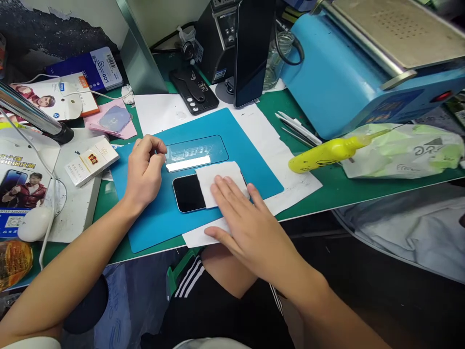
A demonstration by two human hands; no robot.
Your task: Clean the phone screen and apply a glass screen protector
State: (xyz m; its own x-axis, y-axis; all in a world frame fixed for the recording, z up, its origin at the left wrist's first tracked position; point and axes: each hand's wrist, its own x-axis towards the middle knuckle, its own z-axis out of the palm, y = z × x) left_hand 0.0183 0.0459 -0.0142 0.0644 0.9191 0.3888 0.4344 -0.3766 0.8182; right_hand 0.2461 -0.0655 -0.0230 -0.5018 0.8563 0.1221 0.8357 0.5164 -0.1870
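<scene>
A phone [189, 194] lies face up on the blue mat [152, 228], its dark screen showing at the left end. White tissue [205, 178] covers the rest of the screen. My right hand [250, 218] rests on that tissue with the fingers stretched out flat and the thumb apart. Just beyond the phone is a clear glass panel [198, 149] with a thin black border and a white strip along its near edge. Close to the panel's left end, my left hand [145, 169] is closed, fingers curled toward the thumb; whatever may be between them is hidden.
A yellow bottle with a needle tip [323, 154] lies at right, beside a tissue packet [403, 150] and a blue machine [337, 82]. Behind the mat are a black phone case [194, 89] and an upright phone [253, 53]. A cigarette pack [92, 160] sits left.
</scene>
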